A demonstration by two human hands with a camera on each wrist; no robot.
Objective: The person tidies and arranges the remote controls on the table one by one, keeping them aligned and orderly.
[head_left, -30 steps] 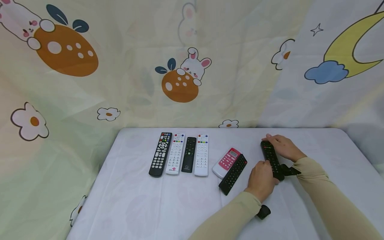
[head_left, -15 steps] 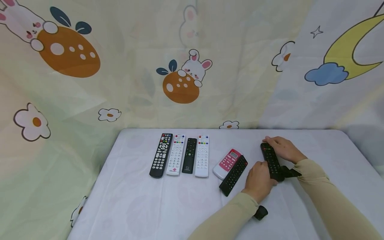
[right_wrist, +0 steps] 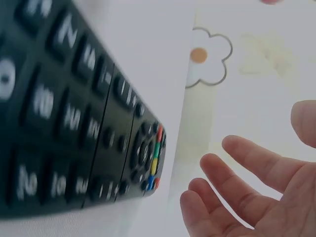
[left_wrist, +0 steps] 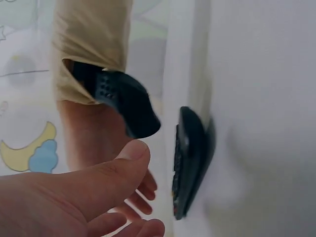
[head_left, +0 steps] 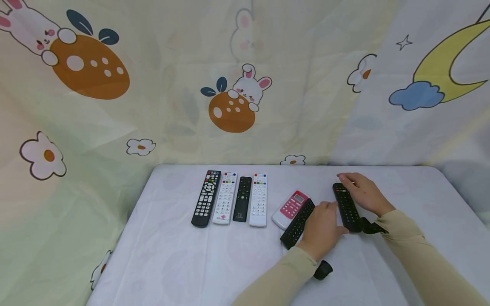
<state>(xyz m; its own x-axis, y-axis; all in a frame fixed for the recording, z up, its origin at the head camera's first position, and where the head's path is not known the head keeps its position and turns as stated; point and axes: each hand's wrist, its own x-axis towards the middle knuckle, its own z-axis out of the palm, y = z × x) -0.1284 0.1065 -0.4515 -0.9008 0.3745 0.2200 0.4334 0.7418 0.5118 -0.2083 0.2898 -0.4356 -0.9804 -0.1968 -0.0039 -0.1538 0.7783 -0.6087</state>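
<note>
The long black plastic remote control with a band of coloured buttons at its far end (head_left: 346,207) lies flat on the surface toward the right, its length running away from the person. The right hand (head_left: 363,193) rests over its far end and right edge with fingers relaxed and spread, and the right wrist view shows those fingers (right_wrist: 237,197) apart from the remote (right_wrist: 84,133), gripping nothing. The left hand (head_left: 322,227) sits just beside the remote's near left edge, fingers loosely bent, thumb (left_wrist: 106,180) extended, holding nothing. To straighten or shift this remote well, I would judge it best to press gently from both long sides at once and slide it flat, so it neither tips nor knocks the slim black keyboard-style remote (head_left: 296,224) just to the left, which lies against a white and pink remote with a small screen (head_left: 289,207). Further left, four remotes stand in a neat row (head_left: 229,197). The surface (head_left: 172,263) is covered in a pale cloth; behind hangs a curtain printed with rabbits, flowers and a moon (head_left: 237,102).
</note>
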